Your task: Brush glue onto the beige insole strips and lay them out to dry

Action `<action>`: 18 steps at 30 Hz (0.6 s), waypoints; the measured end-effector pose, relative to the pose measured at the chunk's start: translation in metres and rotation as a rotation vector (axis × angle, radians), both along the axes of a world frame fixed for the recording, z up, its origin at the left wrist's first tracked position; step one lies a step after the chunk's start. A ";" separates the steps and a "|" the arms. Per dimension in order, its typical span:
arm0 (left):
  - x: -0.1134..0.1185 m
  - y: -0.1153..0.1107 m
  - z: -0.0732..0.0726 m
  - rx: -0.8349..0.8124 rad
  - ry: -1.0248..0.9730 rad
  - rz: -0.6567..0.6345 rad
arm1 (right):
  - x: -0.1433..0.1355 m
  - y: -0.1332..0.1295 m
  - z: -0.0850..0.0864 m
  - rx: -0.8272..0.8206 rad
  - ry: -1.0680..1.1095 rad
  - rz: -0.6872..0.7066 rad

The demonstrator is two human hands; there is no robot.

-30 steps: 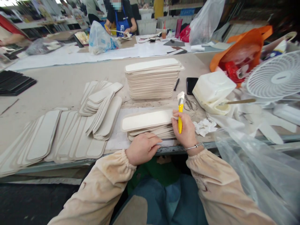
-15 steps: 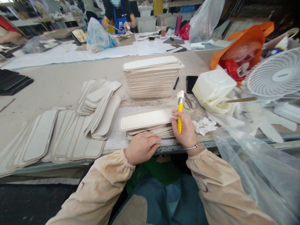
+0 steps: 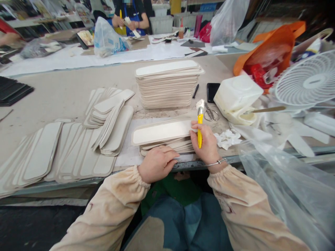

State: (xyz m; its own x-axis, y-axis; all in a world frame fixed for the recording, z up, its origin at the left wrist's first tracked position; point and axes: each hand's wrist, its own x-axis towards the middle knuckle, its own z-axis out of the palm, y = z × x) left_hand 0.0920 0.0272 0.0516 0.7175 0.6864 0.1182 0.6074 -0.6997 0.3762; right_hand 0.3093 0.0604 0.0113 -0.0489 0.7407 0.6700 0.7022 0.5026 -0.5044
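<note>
"Where are the hands?"

"The right hand [image 3: 205,143] grips a yellow brush [image 3: 200,130], bristles up and coated white. Its fingertips meet the right end of a low stack of pale panels [image 3: 162,133] on the table [image 3: 65,90], hiding that corner. The left hand [image 3: 157,164] lies loosely open, fingers bent, at the stack's front edge; whether it presses there is unclear."

"And around them?"

"A taller stack [image 3: 167,89] stands behind. Fanned panels [image 3: 42,153] run out of frame at left. A white fan [image 3: 311,82] is cropped at right, a co-worker [image 3: 133,17] at the top edge."
</note>
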 end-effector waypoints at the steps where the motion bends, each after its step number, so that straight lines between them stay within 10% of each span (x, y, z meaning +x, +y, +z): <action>1: 0.000 0.000 0.000 -0.003 0.002 0.000 | 0.000 0.000 0.000 -0.001 0.004 0.001; 18: 0.000 0.000 -0.001 -0.008 0.019 -0.009 | 0.000 -0.001 -0.001 0.004 0.007 0.005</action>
State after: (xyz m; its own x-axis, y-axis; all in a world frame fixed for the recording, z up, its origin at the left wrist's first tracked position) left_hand 0.0920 0.0269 0.0502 0.7260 0.6806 0.0989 0.6079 -0.7023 0.3705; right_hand 0.3097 0.0599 0.0107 -0.0474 0.7381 0.6730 0.6960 0.5077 -0.5078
